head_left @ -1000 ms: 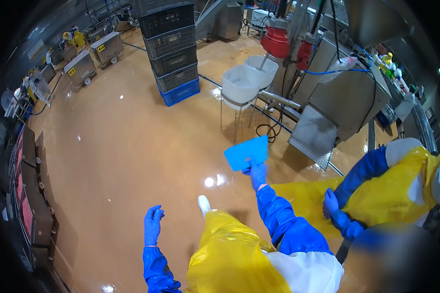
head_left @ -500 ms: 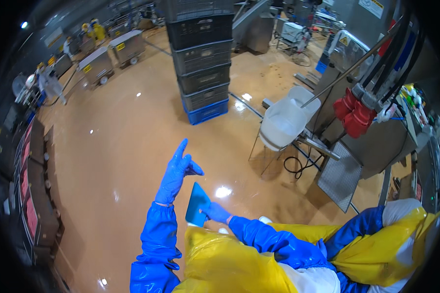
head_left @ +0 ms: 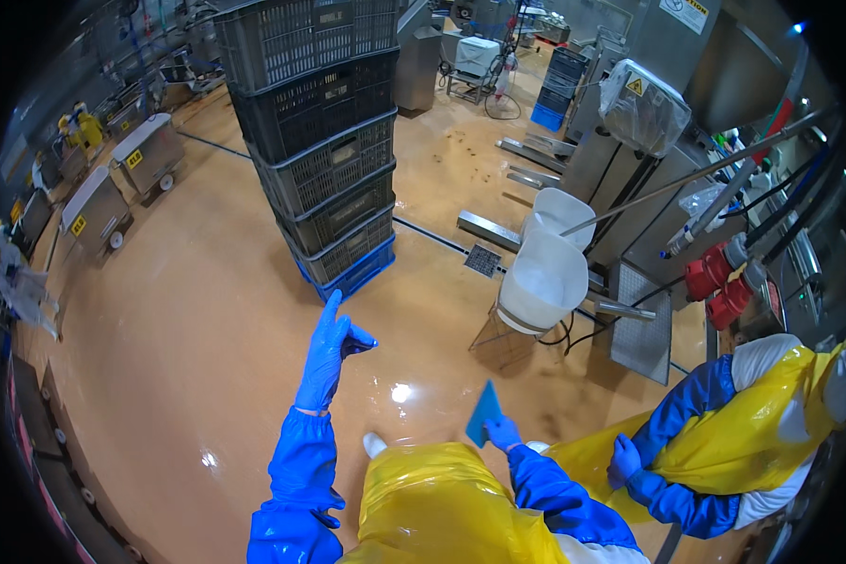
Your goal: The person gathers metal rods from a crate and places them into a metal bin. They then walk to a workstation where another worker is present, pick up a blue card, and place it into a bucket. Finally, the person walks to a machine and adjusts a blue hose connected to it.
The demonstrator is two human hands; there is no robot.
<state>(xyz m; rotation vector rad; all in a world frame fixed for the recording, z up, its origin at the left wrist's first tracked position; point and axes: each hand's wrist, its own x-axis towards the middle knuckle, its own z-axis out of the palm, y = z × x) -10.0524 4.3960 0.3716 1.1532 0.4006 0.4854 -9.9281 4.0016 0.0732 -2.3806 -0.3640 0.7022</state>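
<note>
My left hand (head_left: 327,355), in a blue glove, is held out over the floor with the index finger stretched forward and the other fingers apart from it. It holds nothing, and beyond its fingertip stands a tall stack of crates (head_left: 334,160). Lower and to the right, my right hand (head_left: 503,433), also gloved in blue, grips a thin flat blue scraper (head_left: 485,414) by its near edge. The scraper is tilted, its narrow end pointing up. A yellow apron (head_left: 432,498) covers my front.
Close at right stands a person in a yellow apron (head_left: 724,451), gloved hand (head_left: 623,461) near the waist. White tubs (head_left: 542,287) on a wire stand, red connectors (head_left: 719,282) and a metal step (head_left: 641,324) are ahead right. Metal carts (head_left: 150,155) stand far left; the floor (head_left: 207,329) looks wet.
My view has turned and moved nearer the crate stack. The scraper in my right hand has swung to the right, away from my left hand, which keeps its pointing shape. The person beside me shows more fully.
</note>
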